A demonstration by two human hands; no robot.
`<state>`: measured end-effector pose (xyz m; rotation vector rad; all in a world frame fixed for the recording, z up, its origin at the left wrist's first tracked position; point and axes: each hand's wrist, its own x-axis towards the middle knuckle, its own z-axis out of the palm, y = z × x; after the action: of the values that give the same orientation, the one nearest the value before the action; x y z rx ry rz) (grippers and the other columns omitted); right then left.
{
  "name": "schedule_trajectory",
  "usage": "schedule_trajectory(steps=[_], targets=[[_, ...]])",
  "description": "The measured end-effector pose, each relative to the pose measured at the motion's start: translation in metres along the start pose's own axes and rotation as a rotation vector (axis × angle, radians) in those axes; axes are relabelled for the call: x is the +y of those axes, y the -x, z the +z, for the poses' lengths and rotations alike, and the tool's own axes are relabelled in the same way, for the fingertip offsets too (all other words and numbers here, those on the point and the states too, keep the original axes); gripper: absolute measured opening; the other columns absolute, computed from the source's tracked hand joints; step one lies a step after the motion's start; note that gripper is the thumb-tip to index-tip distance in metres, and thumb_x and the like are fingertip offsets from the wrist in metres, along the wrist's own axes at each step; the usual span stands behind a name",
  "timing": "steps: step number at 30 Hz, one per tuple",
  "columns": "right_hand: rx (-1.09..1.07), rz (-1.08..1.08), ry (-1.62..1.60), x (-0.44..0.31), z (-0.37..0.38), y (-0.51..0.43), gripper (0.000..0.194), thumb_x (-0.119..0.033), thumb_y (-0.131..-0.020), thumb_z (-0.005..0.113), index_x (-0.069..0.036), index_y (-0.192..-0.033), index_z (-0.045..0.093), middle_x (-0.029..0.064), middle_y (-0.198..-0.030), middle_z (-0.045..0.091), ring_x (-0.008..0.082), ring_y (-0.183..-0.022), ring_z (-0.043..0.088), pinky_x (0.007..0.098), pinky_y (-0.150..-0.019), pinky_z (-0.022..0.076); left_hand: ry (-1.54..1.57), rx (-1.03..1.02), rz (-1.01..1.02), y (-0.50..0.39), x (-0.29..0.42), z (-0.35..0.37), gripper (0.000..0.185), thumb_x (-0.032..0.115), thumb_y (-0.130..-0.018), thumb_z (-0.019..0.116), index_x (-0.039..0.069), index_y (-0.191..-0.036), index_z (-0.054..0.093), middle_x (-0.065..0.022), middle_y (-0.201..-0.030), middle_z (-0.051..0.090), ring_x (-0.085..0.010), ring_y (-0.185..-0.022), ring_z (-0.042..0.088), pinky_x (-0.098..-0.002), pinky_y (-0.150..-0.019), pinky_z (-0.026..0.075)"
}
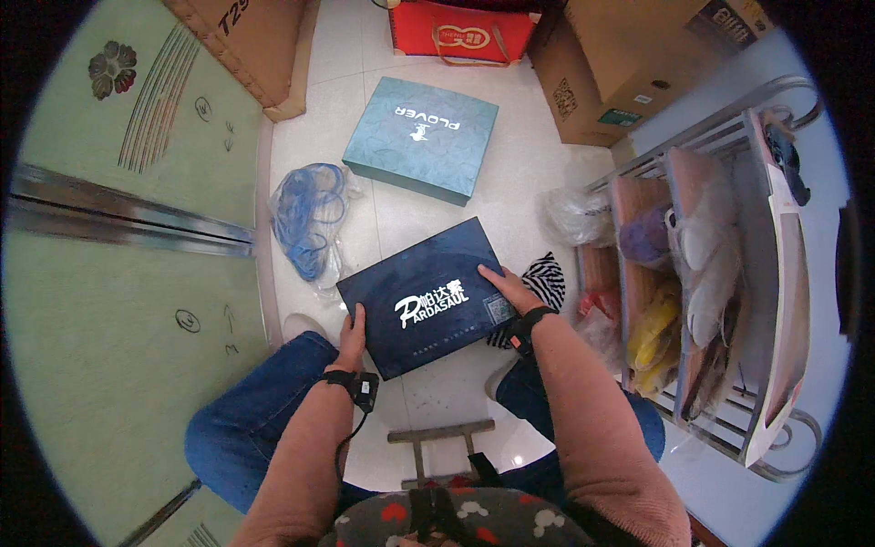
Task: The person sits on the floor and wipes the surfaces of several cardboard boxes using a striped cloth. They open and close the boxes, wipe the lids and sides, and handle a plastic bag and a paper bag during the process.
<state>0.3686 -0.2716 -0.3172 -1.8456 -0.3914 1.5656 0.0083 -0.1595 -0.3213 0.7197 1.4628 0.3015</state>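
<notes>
Between my two hands is a dark navy shoebox (pixel 424 270) with white lettering and a small printed code on its lid. My left hand (pixel 352 340) grips its left short side, thumb near the top edge. At the opposite side, my right hand (pixel 513 290) holds the right end with the thumb on the lid. The box appears tilted, and its contents are hidden. Beyond it a teal shoebox (pixel 427 161) with white lettering lies on the tiled floor. Blue footwear in a clear plastic bag (pixel 307 222) lies to the left. A black-and-white striped cloth item (pixel 547 280) shows behind my right hand.
A shoe rack (pixel 642 267) with bagged footwear stands along the right wall. Cardboard boxes (pixel 588 82) stand at the back right, another carton (pixel 253 51) at the back left. A red paper bag (pixel 410 31) lies at the far end. Green sliding doors (pixel 123 308) line the left.
</notes>
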Motion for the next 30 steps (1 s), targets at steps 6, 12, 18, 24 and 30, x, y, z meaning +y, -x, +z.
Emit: schedule_trajectory(steps=[6,12,18,24,30], targets=[[-0.049,0.052,-0.160,0.007,-0.002,-0.003,0.096,-0.061,-0.082,0.074,0.008,-0.142,0.045,0.0188,-0.127,0.063,0.0266,-0.109,0.065,0.0346,-0.094,0.0513,0.045,-0.120,-0.179,-0.009,-0.027,0.000,0.090,0.075,-0.095,0.038,0.006,-0.153,0.038,-0.0118,-0.147,0.052,-0.0252,-0.130,0.053,-0.0397,-0.111,0.039],[-0.006,0.098,-0.237,-0.008,0.002,0.014,0.079,-0.050,-0.086,0.076,0.005,-0.137,0.052,0.0159,-0.120,0.067,0.0235,-0.100,0.068,0.0331,-0.087,0.0545,0.162,-0.192,-0.155,0.002,-0.019,0.004,0.088,0.072,-0.097,0.041,0.005,-0.154,0.034,-0.0123,-0.152,0.046,-0.0258,-0.130,0.053,-0.0371,-0.110,0.040],[0.047,0.019,-0.302,-0.005,-0.008,0.024,0.072,-0.047,-0.087,0.075,0.004,-0.135,0.055,0.0123,-0.119,0.068,0.0203,-0.099,0.067,0.0324,-0.088,0.0534,-0.016,-0.135,0.185,0.006,0.039,0.012,0.069,0.051,-0.100,0.056,0.001,-0.147,0.045,-0.0120,-0.134,0.060,-0.0205,-0.116,0.058,-0.0320,-0.100,0.046],[0.145,-0.084,-0.444,-0.012,-0.013,0.033,0.069,-0.044,-0.089,0.074,0.004,-0.134,0.056,0.0117,-0.120,0.067,0.0208,-0.101,0.066,0.0327,-0.090,0.0520,-0.201,-0.064,0.371,0.028,0.112,0.030,0.062,0.041,-0.100,0.062,-0.001,-0.143,0.050,-0.0132,-0.129,0.062,-0.0185,-0.112,0.059,-0.0288,-0.094,0.048],[0.168,-0.207,-0.495,-0.063,-0.020,0.023,0.068,-0.045,-0.093,0.070,0.005,-0.136,0.052,0.0099,-0.122,0.065,0.0184,-0.103,0.065,0.0328,-0.091,0.0529,-0.380,-0.223,0.511,0.008,0.232,0.050,0.068,0.047,-0.096,0.066,0.000,-0.143,0.051,-0.0098,-0.124,0.065,-0.0173,-0.107,0.061,-0.0285,-0.094,0.048]])
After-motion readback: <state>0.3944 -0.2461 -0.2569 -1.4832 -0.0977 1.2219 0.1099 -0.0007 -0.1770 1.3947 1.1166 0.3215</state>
